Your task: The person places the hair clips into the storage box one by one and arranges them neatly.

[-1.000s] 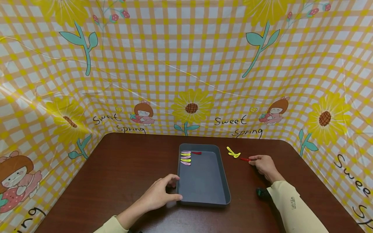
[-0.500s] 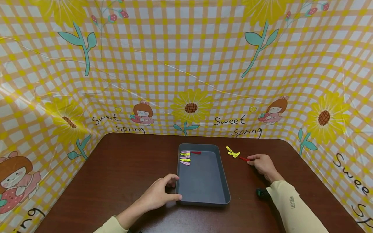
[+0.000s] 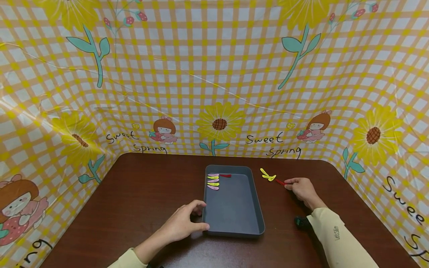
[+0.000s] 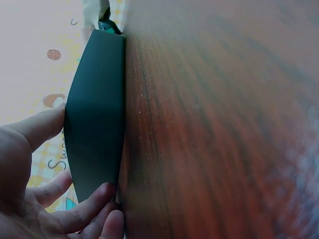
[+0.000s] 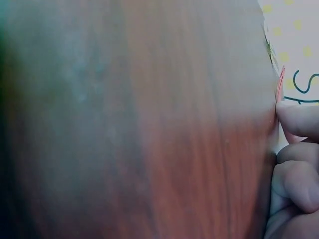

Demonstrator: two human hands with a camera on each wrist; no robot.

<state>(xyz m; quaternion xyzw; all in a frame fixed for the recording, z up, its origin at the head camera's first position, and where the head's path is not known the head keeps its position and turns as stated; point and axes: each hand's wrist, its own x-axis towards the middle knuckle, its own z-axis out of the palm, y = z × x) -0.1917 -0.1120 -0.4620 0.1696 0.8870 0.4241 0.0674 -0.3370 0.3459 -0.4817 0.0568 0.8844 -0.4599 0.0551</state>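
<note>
In the head view, my right hand point(image 3: 303, 190) pinches a red snap hair clip point(image 3: 279, 182) between thumb and fingertips at the table's right. The clip's free end points left, close to several yellow hair clips point(image 3: 269, 178). In the right wrist view a thin red sliver of the held clip point(image 5: 280, 82) sticks out past the thumb. My left hand point(image 3: 183, 222) holds the left side of a dark grey tray point(image 3: 234, 208), thumb by the near corner. The left wrist view shows its fingertips point(image 4: 102, 191) against the outer wall. Inside the tray, pink and yellow clips point(image 3: 213, 181) form a column.
Another red hair clip point(image 3: 225, 175) lies right of the column's top, inside the tray. The brown table point(image 3: 147, 186) meets a checked, flower-printed cloth point(image 3: 218, 85) at the back and sides. A black device point(image 3: 301, 222) sits at the right wrist.
The red clip in my right hand has tilted slightly, its free end still beside the yellow clips. My left hand and the tray stay where they were.
</note>
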